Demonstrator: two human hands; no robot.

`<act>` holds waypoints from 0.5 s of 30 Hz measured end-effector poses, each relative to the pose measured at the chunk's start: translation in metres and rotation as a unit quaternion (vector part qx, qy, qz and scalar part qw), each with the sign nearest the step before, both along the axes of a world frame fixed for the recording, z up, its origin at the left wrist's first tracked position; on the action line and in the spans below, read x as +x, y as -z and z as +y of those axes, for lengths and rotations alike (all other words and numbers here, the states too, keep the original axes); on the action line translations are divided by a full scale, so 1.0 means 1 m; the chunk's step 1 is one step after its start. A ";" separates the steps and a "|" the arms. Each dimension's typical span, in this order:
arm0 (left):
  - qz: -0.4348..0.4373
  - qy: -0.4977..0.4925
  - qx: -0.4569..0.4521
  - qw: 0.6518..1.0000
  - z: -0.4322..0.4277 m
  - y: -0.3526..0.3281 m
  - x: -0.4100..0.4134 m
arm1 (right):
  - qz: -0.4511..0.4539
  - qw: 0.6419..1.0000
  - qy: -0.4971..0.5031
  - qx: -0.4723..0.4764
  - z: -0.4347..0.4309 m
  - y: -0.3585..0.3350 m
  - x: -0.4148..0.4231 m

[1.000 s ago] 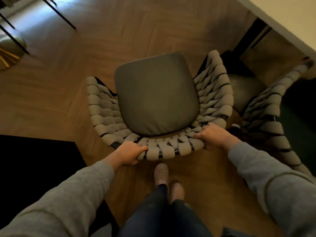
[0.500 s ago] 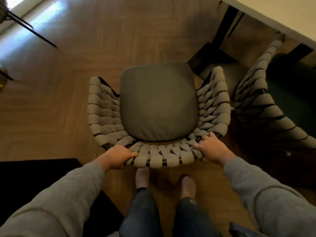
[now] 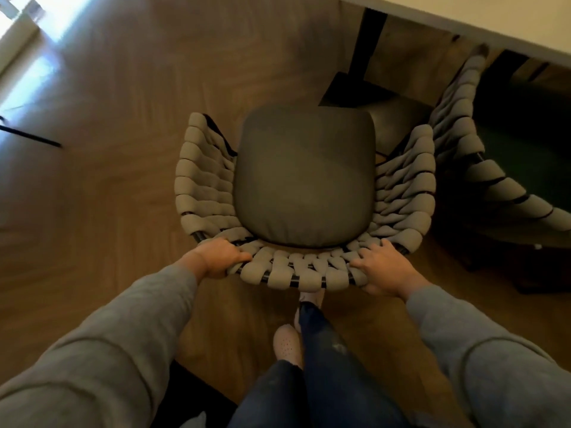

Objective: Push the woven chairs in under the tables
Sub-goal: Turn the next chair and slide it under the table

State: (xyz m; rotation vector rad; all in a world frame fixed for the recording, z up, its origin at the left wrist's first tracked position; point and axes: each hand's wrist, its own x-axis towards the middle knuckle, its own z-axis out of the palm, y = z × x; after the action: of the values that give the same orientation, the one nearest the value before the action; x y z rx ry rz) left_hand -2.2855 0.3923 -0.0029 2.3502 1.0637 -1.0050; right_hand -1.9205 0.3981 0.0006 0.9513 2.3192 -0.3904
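Note:
A woven chair (image 3: 202, 183) with thick grey straps and a dark grey seat cushion (image 3: 304, 177) stands on the wooden floor right below me. My left hand (image 3: 217, 257) grips the top rail of its backrest at the left. My right hand (image 3: 384, 267) holds the same rail at the right, fingers curled over the straps. The pale table (image 3: 463, 13) runs across the upper right, and its dark leg (image 3: 369, 44) stands just beyond the seat's front. The chair's front edge lies short of the table edge.
A second woven chair (image 3: 482, 168) sits tucked under the table at the right, close beside the first. Thin black legs (image 3: 31, 137) of other furniture show at the far left. A dark rug (image 3: 197, 393) lies near my feet, with bare floor to the left.
The chair and I have moved forward toward the table; the table leg and edge now appear nearer the seat. My feet have stepped. Both hands keep their hold on the backrest.

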 end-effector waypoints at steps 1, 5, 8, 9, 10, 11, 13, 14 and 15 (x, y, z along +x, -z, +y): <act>0.004 -0.002 0.002 1.000 0.014 0.000 -0.002 | 0.008 1.000 0.008 -0.001 0.011 0.002 -0.001; 0.020 -0.023 0.005 1.000 0.058 -0.001 -0.005 | 0.032 0.999 0.037 -0.001 0.049 0.002 -0.010; 0.027 -0.021 0.013 0.999 0.093 -0.001 -0.011 | 0.063 0.996 0.061 0.002 0.077 0.004 -0.013; 0.028 -0.021 0.018 0.999 0.100 -0.001 -0.012 | 0.065 0.996 0.063 0.004 0.083 0.005 -0.014; 0.029 -0.022 0.021 0.999 0.108 -0.001 -0.012 | 0.067 0.996 0.066 0.008 0.088 0.007 -0.014; 0.033 -0.019 0.022 0.999 0.114 -0.001 -0.012 | 0.068 0.995 0.067 0.010 0.092 0.009 -0.014; 0.041 -0.001 0.020 0.999 0.127 0.002 -0.014 | 0.075 0.995 0.066 0.019 0.099 0.010 -0.016; 0.039 0.005 0.016 0.999 0.132 0.003 -0.016 | 0.079 0.995 0.062 0.020 0.103 0.010 -0.017; 0.034 0.010 0.013 0.999 0.138 0.005 -0.019 | 0.084 0.994 0.062 0.018 0.106 0.010 -0.018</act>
State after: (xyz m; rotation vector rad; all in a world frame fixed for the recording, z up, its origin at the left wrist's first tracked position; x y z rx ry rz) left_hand -2.3043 0.5299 -0.0080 2.3662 1.0862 -1.0926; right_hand -1.9380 0.5044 -0.0090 1.1229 2.4322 -0.4992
